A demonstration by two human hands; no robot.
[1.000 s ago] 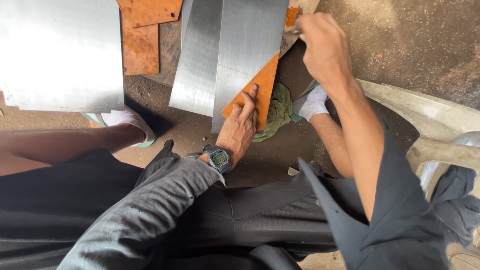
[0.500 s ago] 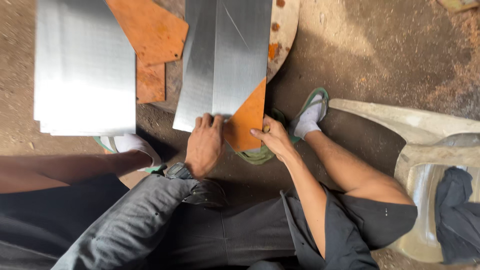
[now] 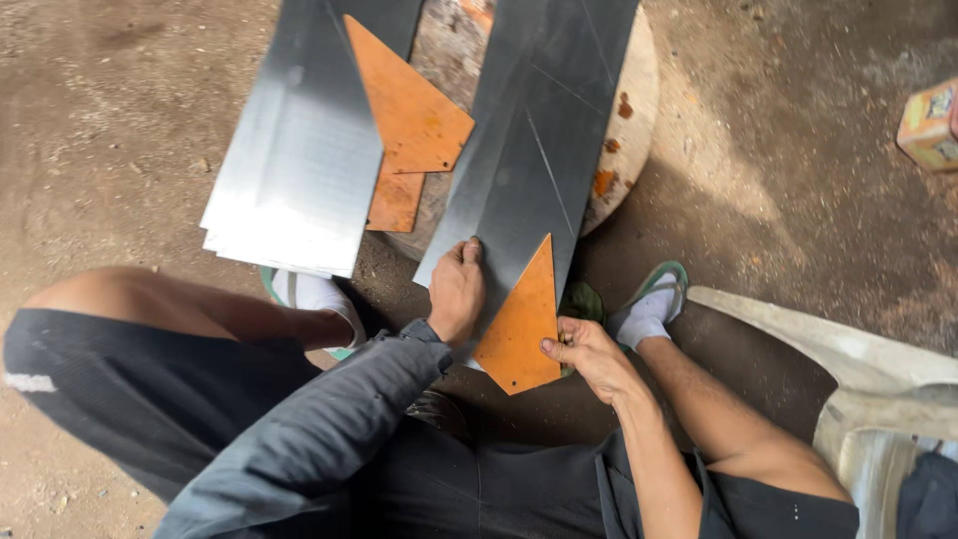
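Rusty template held on sheet metal

Orange-rusted triangular template [image 3: 519,329] is laid on the near end of a long steel sheet [image 3: 539,150], pinched at its edge by the right hand [image 3: 589,354]. The sheet's near edge is gripped by the left hand [image 3: 456,289].

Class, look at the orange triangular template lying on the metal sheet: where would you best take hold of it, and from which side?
Probably at the wide lower corner of the orange triangular template, from the near right, where the right hand already pinches it. That end overhangs the metal sheet, so fingers fit underneath; the narrow tip lies flat.
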